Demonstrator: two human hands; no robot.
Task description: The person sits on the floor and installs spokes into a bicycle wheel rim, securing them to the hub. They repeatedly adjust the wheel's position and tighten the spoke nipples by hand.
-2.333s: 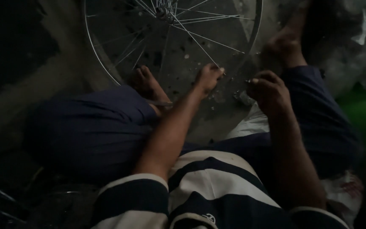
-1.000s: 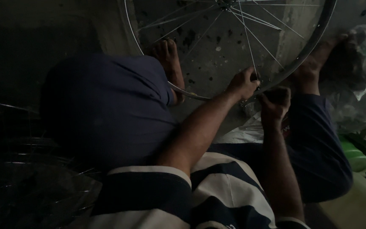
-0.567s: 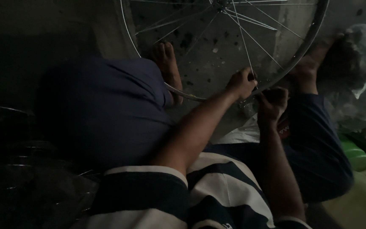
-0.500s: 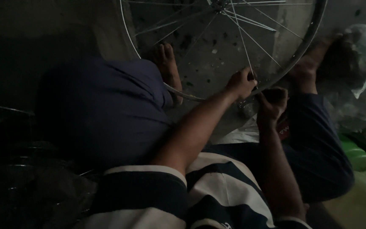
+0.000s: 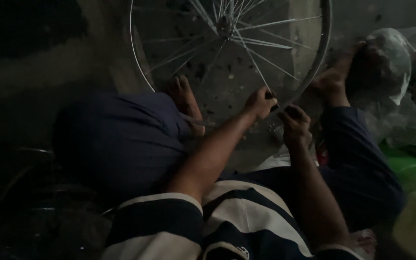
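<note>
A bare metal bicycle wheel rim (image 5: 319, 58) with thin spokes and a hub (image 5: 225, 21) stands upright on the concrete floor between my bare feet. My left hand (image 5: 260, 102) pinches a spoke where it meets the rim's lower edge. Just below the rim, my right hand (image 5: 294, 124) is curled around a small dark tool that I cannot make out clearly. Both hands sit close together at the rim's bottom right. I sit with knees apart in dark blue trousers and a striped shirt.
A crumpled clear plastic bag (image 5: 396, 67) lies at the right by my right foot (image 5: 333, 79). Green plastic containers (image 5: 412, 171) sit at the right edge. More rims or wire parts lie in the dark at lower left (image 5: 34, 159).
The view has shifted, so the wheel now sits more centred and higher. My hands stay at the rim's lower edge; the left hand has moved slightly along it.
</note>
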